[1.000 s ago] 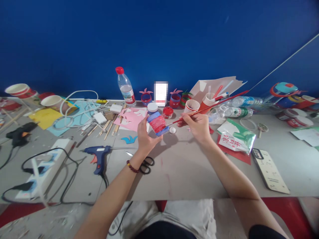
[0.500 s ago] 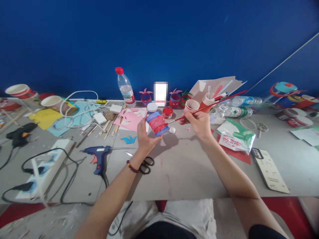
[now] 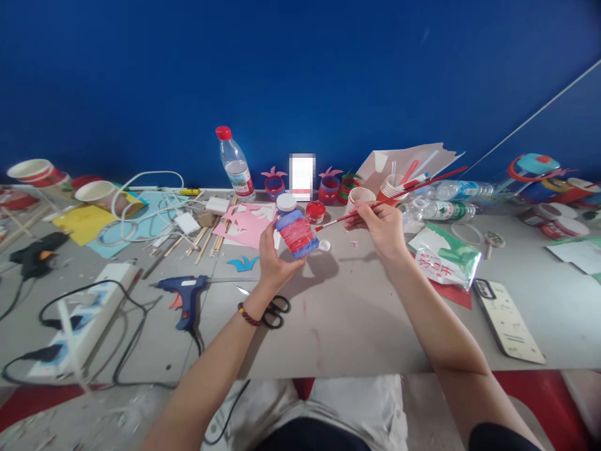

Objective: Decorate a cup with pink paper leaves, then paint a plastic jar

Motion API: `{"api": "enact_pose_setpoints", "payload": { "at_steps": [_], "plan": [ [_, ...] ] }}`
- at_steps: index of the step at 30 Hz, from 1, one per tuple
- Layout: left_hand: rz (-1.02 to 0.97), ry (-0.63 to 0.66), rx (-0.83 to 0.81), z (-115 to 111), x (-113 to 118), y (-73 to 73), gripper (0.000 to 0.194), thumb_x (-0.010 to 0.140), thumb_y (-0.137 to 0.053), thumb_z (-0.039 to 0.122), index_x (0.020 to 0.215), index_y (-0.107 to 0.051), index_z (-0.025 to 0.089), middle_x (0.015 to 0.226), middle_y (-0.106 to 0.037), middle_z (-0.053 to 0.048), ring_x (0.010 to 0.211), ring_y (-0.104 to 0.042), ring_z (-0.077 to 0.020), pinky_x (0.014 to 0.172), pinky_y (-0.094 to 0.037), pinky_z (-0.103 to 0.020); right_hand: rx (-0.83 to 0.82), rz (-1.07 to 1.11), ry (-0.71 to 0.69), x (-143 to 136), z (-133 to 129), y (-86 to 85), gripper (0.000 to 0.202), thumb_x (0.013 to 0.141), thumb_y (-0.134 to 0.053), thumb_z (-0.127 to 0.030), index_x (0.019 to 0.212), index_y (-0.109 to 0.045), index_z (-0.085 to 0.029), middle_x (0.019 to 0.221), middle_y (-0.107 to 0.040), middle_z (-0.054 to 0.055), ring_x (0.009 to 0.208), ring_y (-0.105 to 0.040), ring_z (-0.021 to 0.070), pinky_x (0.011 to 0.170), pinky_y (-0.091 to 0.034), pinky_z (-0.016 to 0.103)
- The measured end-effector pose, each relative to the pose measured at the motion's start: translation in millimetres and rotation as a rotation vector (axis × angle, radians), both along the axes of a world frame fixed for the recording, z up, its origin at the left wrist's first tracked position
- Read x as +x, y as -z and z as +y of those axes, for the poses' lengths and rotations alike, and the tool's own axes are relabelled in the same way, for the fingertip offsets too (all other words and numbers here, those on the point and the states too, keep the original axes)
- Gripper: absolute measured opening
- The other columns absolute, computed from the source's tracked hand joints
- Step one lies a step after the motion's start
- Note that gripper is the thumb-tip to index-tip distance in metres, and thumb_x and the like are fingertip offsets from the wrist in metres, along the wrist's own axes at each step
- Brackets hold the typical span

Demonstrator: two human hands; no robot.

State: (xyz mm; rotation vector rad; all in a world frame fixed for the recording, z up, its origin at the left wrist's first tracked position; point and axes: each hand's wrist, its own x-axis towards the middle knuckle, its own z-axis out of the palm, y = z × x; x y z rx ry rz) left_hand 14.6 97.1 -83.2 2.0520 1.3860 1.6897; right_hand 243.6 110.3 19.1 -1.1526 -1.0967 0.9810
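Note:
A small cup (image 3: 297, 234) painted blue with a broad red band is tilted in my left hand (image 3: 276, 258), whose fingers and thumb close around its side and base. My right hand (image 3: 382, 227) pinches a long red paintbrush (image 3: 345, 218). The brush tip is at the cup's right side, by the edge of the red band; whether it touches cannot be made out. Just behind the cup stand an open jar of red paint (image 3: 316, 212) and a white-lidded jar (image 3: 286, 202). A small white cap (image 3: 324, 246) lies on the table below the brush.
Scissors (image 3: 276, 311) lie by my left wrist, with a blue glue gun (image 3: 185, 294) and a power strip (image 3: 89, 319) further left. A water bottle (image 3: 237, 169) and painted cups (image 3: 330, 188) line the wall. A phone (image 3: 509, 321) lies at right.
My right hand has shifted slightly to the right, drawing the brush tip toward the cup's right edge. My left hand and the cup are almost unmoved.

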Motion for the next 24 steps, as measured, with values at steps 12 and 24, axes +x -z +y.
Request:
{"api": "enact_pose_setpoints", "payload": {
  "at_steps": [12,24],
  "plan": [
    [-0.044,0.063,-0.041,1,-1,5.5,0.093,0.074,-0.076,0.047,0.150,-0.026,0.026,0.141,-0.048,-0.016,0.131,-0.052,-0.0370,0.105,-0.047,-0.061,-0.086,0.097,-0.327,-1,-3,-4.2,0.046,0.063,-0.084,-0.059,0.075,-0.071,-0.016,0.067,-0.074,0.005,0.062,-0.073,0.0183,0.070,-0.064,0.035],
    [-0.112,0.056,-0.039,2,-1,11.2,0.094,0.069,-0.079,0.045,0.147,-0.032,0.023,0.139,-0.050,-0.018,0.130,-0.052,-0.0383,0.105,-0.046,-0.059,-0.106,0.101,-0.319,-1,0,-2.2,0.047,0.061,-0.085,-0.057,0.073,-0.070,-0.015,0.066,-0.073,0.005,0.061,-0.073,0.0184,0.068,-0.064,0.032]
  ]
}}
